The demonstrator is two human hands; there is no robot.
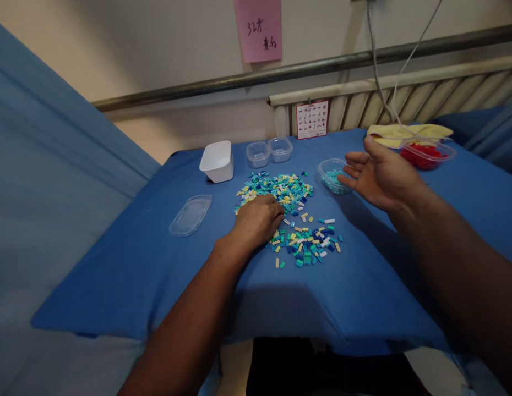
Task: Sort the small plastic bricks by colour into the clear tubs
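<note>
My left hand (259,219) rests on the near edge of a large pile of small building bricks (287,190) in turquoise, green, yellow, white and dark blue. Its fingers are curled down together, and whatever they pinch is hidden. A smaller, looser group of mixed bricks (308,245) lies just to its right. My right hand (375,176) is open in the air, palm turned inward and fingers apart, with nothing in it. Its fingertips are beside a clear plastic tub (333,163) that holds light blue bricks.
A white box (217,162) and two clear tubs (258,154) stand at the back. A clear lid (191,215) lies left on the blue cloth (128,264). At the back right are a tub of red pieces (425,155) and a yellow cloth (388,133). A radiator (355,107) lines the wall.
</note>
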